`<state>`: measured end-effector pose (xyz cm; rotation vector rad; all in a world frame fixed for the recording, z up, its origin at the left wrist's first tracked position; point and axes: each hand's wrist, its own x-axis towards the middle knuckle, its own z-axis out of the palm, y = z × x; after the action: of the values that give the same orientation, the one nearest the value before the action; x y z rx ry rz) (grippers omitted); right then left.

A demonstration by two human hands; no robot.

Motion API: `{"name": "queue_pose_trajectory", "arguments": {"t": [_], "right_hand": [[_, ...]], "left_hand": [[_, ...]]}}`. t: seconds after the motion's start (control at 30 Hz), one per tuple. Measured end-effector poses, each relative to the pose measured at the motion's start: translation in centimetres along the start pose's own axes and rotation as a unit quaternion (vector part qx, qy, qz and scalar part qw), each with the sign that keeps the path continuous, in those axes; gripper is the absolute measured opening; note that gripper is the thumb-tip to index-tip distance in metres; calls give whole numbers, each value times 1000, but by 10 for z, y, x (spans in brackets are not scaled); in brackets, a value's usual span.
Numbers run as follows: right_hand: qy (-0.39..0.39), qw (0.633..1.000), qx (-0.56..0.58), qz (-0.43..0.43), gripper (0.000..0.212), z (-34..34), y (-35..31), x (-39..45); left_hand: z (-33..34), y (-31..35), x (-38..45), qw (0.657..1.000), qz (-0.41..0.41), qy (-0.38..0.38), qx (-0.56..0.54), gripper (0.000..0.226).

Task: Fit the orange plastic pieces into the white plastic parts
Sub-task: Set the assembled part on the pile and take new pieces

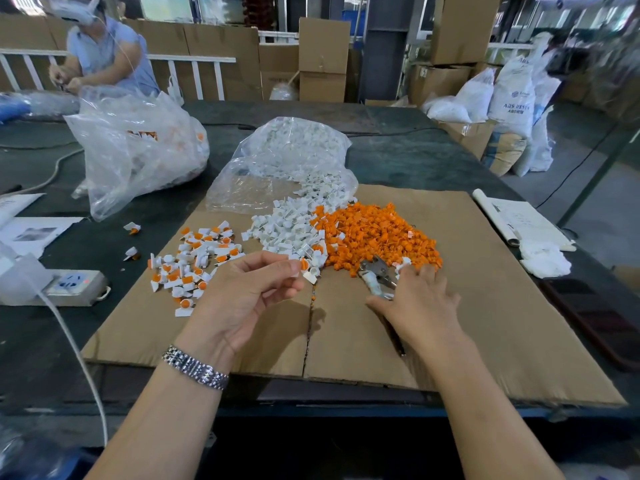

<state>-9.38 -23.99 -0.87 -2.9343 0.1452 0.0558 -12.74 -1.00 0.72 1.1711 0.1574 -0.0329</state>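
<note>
Just white part (302,268) at left fingertips (289,263)

orange pieces (377,233) heaped on cardboard touch the white parts (287,226) pile; fitted pairs (194,261) scattered beside it.

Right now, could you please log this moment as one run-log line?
left hand: pinches white part with orange piece | right hand: on pliers beside orange pile | finished pieces: left on cardboard
</note>
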Motion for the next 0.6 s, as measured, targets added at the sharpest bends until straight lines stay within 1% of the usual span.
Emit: {"name": "queue_pose_trajectory", "arguments": {"t": [0.07, 0.17, 0.23, 0.3, 0.37, 0.4, 0.5, 0.57, 0.6], "right_hand": [[-20, 1000, -17, 3, 62, 3, 2, 2], [-11, 999, -45, -25, 45, 3, -4, 5], [-1, 999, -29, -31, 34, 0, -7, 5], [-11, 997, 56, -48, 25, -8, -8, 5], [-61, 980, 179, -65, 23, -22, -10, 3], [-95, 968, 216, -82, 21, -30, -13, 1], [-191, 936, 261, -139, 18, -45, -27, -9], [-236, 903, 327, -147, 17, -47, -37, -16], [-246, 891, 351, -147, 18, -47, -41, -18]], "left_hand": [[1, -2, 1, 1000, -7, 6, -1, 30], [3, -4, 2, 1000, -14, 20, 1, 24], [4, -3, 3, 1000, -11, 26, -2, 20], [5, -2, 5, 999, -5, 33, -6, 18], [5, -1, 7, 999, -4, 42, -15, 16], [5, -1, 8, 999, -3, 46, -20, 15], [6, 0, 10, 999, 11, 46, -25, 13], [8, 1, 10, 998, 19, 49, -33, 11], [8, 2, 10, 998, 22, 54, -38, 12]]}}
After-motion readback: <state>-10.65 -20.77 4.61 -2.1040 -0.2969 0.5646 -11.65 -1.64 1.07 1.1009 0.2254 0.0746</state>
